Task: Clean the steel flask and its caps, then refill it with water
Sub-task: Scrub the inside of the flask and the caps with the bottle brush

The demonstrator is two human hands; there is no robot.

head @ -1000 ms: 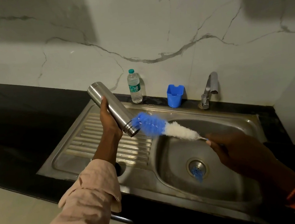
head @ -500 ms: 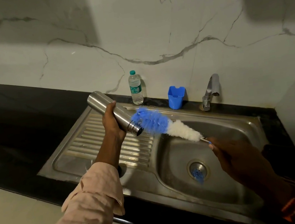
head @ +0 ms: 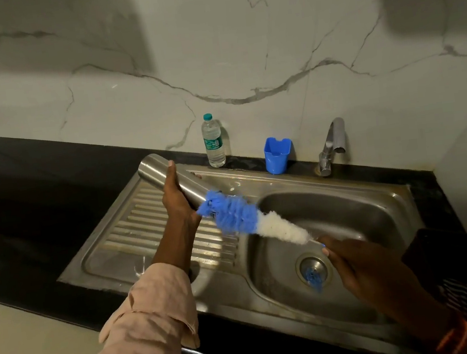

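Above the steel sink (head: pixel 331 194), bottle brush (head: pixel 249 219) tip enters the flask (head: pixel 167 176).

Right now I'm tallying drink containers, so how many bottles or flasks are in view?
2: the steel flask held tilted over the drainboard, and a plastic water bottle upright by the wall. Others may lie out of view.

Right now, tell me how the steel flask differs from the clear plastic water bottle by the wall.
The brushed steel flask is opaque and tilted in the left hand, mouth down toward the sink; the clear plastic water bottle is see-through and stands upright on the counter. The flask is uncapped, with the blue-and-white bottle brush at its mouth; the bottle wears a teal cap. Both are slim cylinders.
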